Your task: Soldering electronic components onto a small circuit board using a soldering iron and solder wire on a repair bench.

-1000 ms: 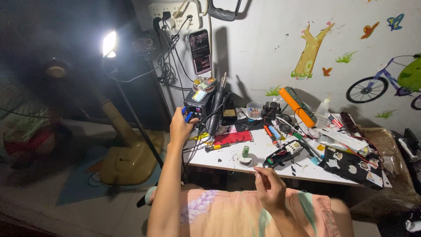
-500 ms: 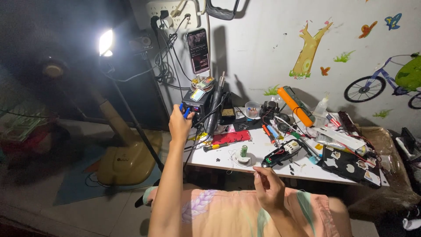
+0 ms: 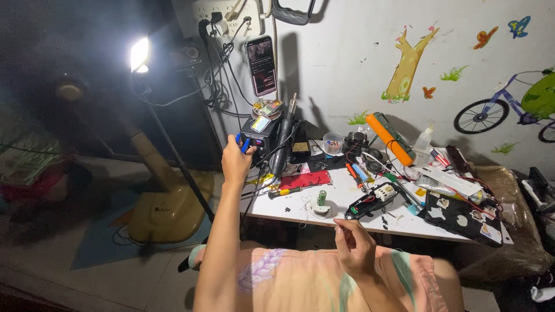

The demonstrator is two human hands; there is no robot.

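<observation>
The left hand (image 3: 236, 163) is stretched forward to the near left corner of the bench (image 3: 300, 215), its fingers closed around a small blue-handled tool (image 3: 244, 143) held right against the front of a black soldering station (image 3: 261, 130). That station stands at the back left of the bench, just under a phone (image 3: 261, 65) mounted upright on the wall, and a black hot-air handle (image 3: 285, 138) leans beside it on its right. The right hand (image 3: 354, 249) hovers low in front of the bench edge, above the lap, with thumb and fingertips pinched together on something thin; what it grips is too small to make out. Just beyond that hand, on the white bench top, a little green cylinder (image 3: 321, 198) stands upright on a round base, and a black circuit tester (image 3: 370, 202) lies slightly to its right. A red mat (image 3: 304, 179) lies between the station and the green cylinder, with a yellow-handled screwdriver (image 3: 283, 192) just in front of it. Farther back, an orange multimeter (image 3: 392, 137) leans tilted against the wall, and a black sticker-covered pad (image 3: 462, 216) sits at the right end. To the left of the bench, a bright lamp (image 3: 139, 55) shines on its stand above a yellow fan base (image 3: 167, 211) on the floor.
</observation>
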